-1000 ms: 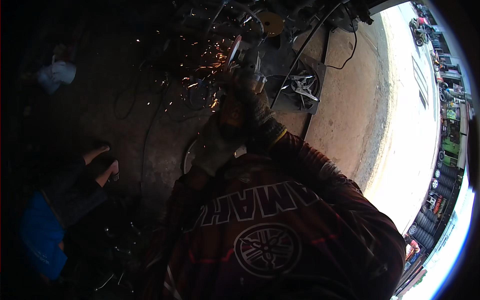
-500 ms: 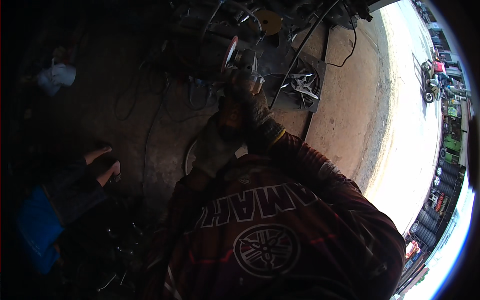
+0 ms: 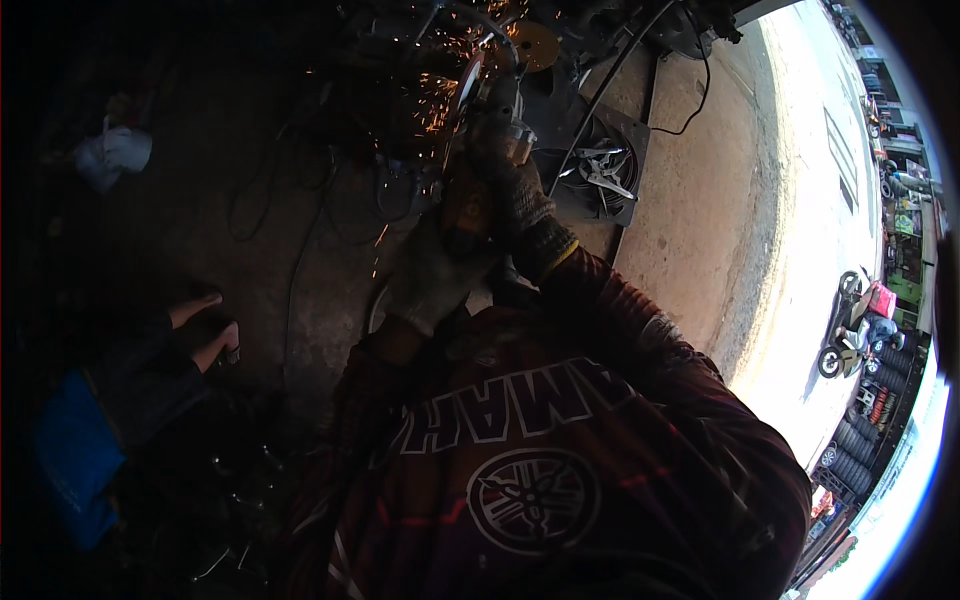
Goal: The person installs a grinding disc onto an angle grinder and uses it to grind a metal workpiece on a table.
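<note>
We grip the grinder [image 3: 478,150] with both gloved hands: our left hand [image 3: 432,282] closed round its rear, our right hand [image 3: 512,190] closed nearer the disc. Sparks [image 3: 425,100] fly just beyond. A white bag [image 3: 112,152] lies far left.

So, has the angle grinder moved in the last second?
No, not noticeably. The angle grinder stays just left of the round fan-like metal part on the floor, about as far from it as before.
</note>
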`<state>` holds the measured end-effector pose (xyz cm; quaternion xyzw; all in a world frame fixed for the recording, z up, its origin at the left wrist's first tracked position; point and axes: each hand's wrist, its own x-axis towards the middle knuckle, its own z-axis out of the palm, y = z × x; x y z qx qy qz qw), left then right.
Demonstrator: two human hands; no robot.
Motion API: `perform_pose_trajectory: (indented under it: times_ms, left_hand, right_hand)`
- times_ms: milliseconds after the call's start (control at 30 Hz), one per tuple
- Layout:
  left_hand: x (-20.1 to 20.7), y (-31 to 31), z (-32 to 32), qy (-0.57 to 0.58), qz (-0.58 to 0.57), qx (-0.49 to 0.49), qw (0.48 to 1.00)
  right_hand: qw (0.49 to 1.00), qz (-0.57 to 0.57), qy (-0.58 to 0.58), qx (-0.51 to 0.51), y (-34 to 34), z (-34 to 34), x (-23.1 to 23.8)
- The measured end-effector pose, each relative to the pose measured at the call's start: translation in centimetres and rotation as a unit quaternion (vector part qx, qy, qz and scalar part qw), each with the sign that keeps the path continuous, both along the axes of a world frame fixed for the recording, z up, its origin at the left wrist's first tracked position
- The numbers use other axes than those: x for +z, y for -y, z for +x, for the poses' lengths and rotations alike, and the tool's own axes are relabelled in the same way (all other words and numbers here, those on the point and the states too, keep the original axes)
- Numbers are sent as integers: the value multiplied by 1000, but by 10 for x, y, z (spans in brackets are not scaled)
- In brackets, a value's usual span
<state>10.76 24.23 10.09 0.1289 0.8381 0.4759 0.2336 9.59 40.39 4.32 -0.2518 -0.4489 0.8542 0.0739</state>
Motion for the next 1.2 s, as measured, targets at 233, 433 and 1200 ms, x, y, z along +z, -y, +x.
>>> perform_pose_trajectory:
  times_ms: [233, 433, 1200]
  left_hand:
    - [-18, 8, 6, -51, 3, 11, 999]
    - [-5, 28, 21, 13, -16, 6, 1000]
    - [-25, 62, 19, -38, 2, -64, 997]
  right_hand:
    - [999, -48, -18, -14, 10, 4, 4]
    - [999, -43, -18, 9, 34, 19, -2]
    - [971, -224, -84, 12, 59, 48, -23]
